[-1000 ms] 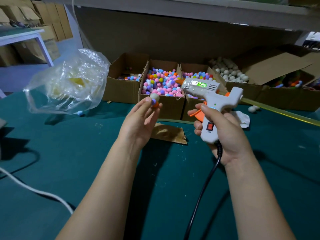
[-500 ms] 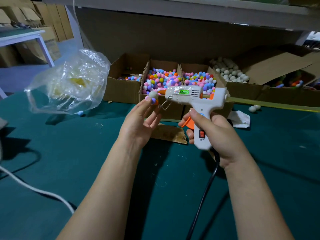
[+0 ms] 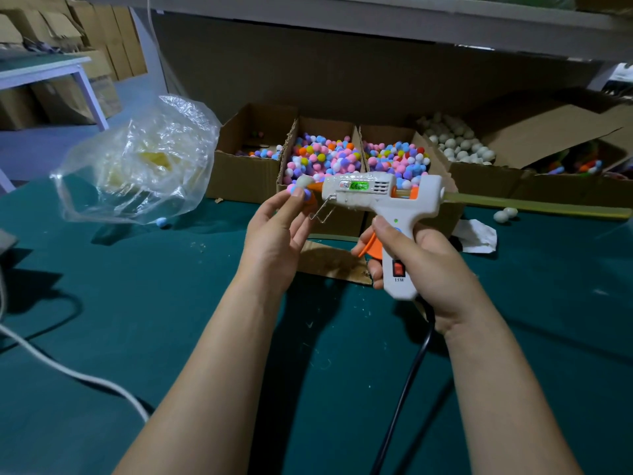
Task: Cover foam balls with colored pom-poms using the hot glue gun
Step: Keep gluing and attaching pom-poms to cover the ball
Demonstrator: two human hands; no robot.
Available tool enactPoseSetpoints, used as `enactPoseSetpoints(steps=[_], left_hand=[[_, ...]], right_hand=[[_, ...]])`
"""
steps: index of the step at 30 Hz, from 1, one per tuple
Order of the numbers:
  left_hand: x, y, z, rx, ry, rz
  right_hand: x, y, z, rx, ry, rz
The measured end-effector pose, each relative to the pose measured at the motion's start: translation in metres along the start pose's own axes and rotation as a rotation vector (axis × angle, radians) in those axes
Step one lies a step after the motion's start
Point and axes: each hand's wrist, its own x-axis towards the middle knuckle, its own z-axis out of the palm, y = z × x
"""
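The job had barely begun. My left hand [image 3: 274, 234] pinched one foam ball [image 3: 303, 181] at the tips of its fingers [image 3: 296, 193], thumb on the near side. Most of the ball's white top was bare. I could count only three pom-poms stuck on it, low down by my fingertips: a pink one [image 3: 292, 189], a purplish one [image 3: 307, 194] and an orange one [image 3: 312, 200]. There may have been more on the far side, which I could not see.

My right hand [image 3: 421, 265] was wrapped round the grip of the one glue gun [image 3: 380, 197], with a finger curled on the orange trigger [image 3: 371, 246]. The nozzle pointed at the ball and sat right against it. I judged a fresh dab was going on, with another pom-pom to follow, and many more before this ball was covered.

Just beyond my fingers stood three boxes of pom-poms: a nearly spent one [image 3: 239, 173] to the left, a full one [image 3: 322, 156] dead ahead and a full one [image 3: 394, 156] behind the gun. Further right, one box [image 3: 455, 142] held too many bare foam balls to count, so plenty was left.

On the counter [image 3: 137, 303], two loose white balls [image 3: 505, 214] lay past my right fingers. One stray blue pom-pom [image 3: 161, 222] lay left of my left fingers, under a plastic bag [image 3: 137, 166].
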Motion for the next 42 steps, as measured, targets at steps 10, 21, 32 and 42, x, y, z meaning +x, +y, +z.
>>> enactPoseSetpoints(steps=[10,21,32,42], left_hand=[[0.0014,-0.0001,-0.0016,0.069,0.004,0.013],[0.0,0.0011,-0.0013,0.039,0.021,0.009],[-0.0006,0.0012,-0.0037,0.088,-0.013,0.068],[0.003,-0.0014,-0.0043,0.117,-0.013,0.036]], right_hand=[[0.0001,0.001,0.0,-0.023,0.013,-0.004],[0.0015,0.0028,-0.0011,-0.043,0.014,-0.013],[0.0008,0.0018,-0.0013,-0.062,0.027,-0.01],[0.002,0.0034,-0.0023,-0.072,0.037,-0.012]])
